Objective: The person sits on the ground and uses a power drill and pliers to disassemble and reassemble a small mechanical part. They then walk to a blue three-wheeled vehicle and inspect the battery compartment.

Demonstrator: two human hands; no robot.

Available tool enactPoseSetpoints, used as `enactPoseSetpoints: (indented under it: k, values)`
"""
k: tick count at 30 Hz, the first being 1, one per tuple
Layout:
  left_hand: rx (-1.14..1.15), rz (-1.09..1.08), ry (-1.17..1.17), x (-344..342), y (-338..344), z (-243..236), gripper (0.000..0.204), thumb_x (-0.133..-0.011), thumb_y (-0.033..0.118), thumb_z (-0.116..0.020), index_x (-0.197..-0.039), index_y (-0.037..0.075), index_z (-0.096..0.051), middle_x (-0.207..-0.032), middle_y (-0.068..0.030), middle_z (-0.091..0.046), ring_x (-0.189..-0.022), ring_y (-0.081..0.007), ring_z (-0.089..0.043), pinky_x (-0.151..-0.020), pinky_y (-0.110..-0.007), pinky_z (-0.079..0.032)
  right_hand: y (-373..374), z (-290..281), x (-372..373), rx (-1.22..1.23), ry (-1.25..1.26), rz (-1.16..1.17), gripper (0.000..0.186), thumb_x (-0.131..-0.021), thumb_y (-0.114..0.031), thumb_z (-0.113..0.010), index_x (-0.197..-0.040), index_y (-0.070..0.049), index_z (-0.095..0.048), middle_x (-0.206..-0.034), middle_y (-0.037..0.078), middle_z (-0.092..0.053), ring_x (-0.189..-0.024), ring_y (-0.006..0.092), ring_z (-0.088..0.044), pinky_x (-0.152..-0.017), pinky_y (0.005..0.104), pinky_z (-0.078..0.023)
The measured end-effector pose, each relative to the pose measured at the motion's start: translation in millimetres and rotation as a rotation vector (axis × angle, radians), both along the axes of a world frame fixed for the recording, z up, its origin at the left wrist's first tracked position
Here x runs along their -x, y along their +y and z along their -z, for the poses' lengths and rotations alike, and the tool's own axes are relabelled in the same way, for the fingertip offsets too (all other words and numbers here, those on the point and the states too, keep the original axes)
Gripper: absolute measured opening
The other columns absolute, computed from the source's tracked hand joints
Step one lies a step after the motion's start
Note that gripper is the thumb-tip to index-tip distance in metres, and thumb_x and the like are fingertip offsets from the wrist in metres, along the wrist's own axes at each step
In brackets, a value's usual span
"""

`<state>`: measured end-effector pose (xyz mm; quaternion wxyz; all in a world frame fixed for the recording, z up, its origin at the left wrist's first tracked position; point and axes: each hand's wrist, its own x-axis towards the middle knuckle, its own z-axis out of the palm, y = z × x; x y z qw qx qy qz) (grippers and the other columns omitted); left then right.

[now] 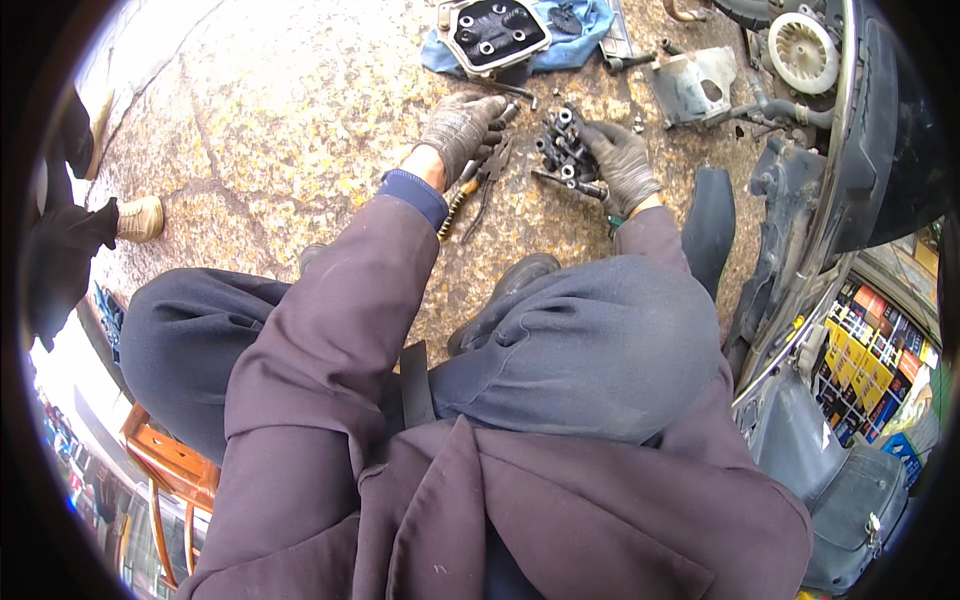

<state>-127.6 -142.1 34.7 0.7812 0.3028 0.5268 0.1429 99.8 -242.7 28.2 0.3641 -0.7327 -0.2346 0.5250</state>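
My right hand, in a grey work glove, grips a dark metal rocker arm assembly with several round bosses and shaft ends, just above the ground. My left hand, gloved too, is closed with its fingers curled. A short metal cylinder shows at its fingertips; what the fingers hold is mostly hidden. Beneath that hand lie pliers and a tool with a yellow-and-black handle. A thin bent metal rod rests on the ground just beyond it.
Farther off, an engine cover lies on a blue cloth. A metal shroud, a white fan wheel and dark vehicle panels line the right. Another person's shoe and a wooden stool are at the left.
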Motion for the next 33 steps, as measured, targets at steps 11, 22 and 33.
enactPoseSetpoints:
  k: [11, 22, 33]
  values:
    - [-0.415, 0.378, -0.259, -4.3, 46.3, -80.4, 0.06, -0.085, 0.042, -0.073, -0.13, 0.005, -0.058, -0.111, -0.0078, -0.066, -0.095, -0.0154, -0.064, -0.076, -0.031, -0.055, 80.4, -123.5, 16.2, -0.251, -0.038, -0.576, 0.043, -0.093, -0.04, -0.063, -0.109, 0.0, -0.07, -0.084, 0.005, -0.066, -0.075, 0.0107, -0.061, -0.065, 0.0255, -0.05]
    - [-0.14, -0.032, -0.548, -1.0, 48.4, -64.0, 0.04, -0.093, 0.023, -0.068, -0.124, 0.0, -0.058, -0.111, -0.0092, -0.067, -0.099, -0.0195, -0.066, -0.088, -0.035, -0.055, 88.2, -139.1, 20.6, -0.271, 0.107, -0.197, 0.078, -0.088, -0.067, -0.058, -0.123, 0.003, -0.059, -0.106, 0.015, -0.066, -0.073, 0.0116, -0.063, -0.059, 0.0229, -0.054]
    - [-0.181, -0.182, -0.534, -4.7, 51.7, -61.2, 0.031, -0.096, 0.026, -0.064, -0.119, 0.005, -0.061, -0.104, -0.0063, -0.069, -0.089, -0.0162, -0.068, -0.071, -0.032, -0.058, 58.3, -125.9, 46.0, -0.126, 0.105, -0.399, 0.045, -0.092, -0.025, -0.067, -0.124, 0.004, -0.054, -0.095, 0.013, -0.066, -0.073, 0.0175, -0.066, -0.058, 0.0267, -0.057]
